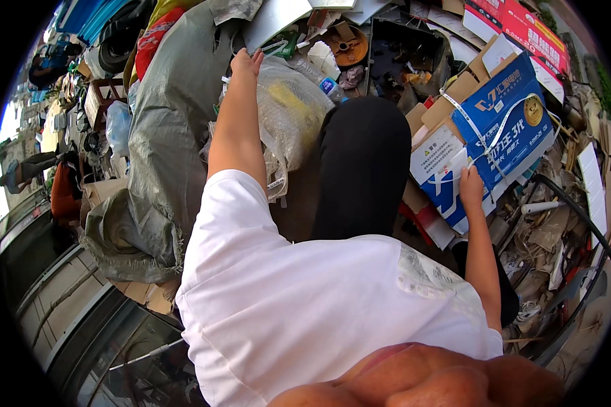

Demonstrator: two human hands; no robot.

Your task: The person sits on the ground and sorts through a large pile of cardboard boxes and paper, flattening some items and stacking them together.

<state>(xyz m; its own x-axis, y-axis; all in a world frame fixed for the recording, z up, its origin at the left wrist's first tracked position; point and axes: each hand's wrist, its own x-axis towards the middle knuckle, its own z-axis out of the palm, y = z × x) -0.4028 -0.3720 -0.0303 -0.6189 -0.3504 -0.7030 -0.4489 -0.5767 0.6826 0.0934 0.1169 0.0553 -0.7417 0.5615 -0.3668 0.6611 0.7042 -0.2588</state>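
My left arm is stretched far forward, and my left hand (247,62) is held out with its fingers apart and nothing in it. It is beside the top of a large grey-green woven sack (170,129). Just below it lies a clear plastic bag (285,112) with something yellow inside. On the right, my right hand (471,188) is closed on the near side of a blue and white cardboard box (502,129), by a white strap (478,136) that runs around it. The box is tilted, with its brown flaps raised; its inside is hidden.
Mixed scrap surrounds me: a black bin (404,54) with debris, a rusty round part (347,46), and a red and white carton (523,34). A black hose (584,210) curves along the right. A blue plastic bag (117,127) hangs beyond the sack.
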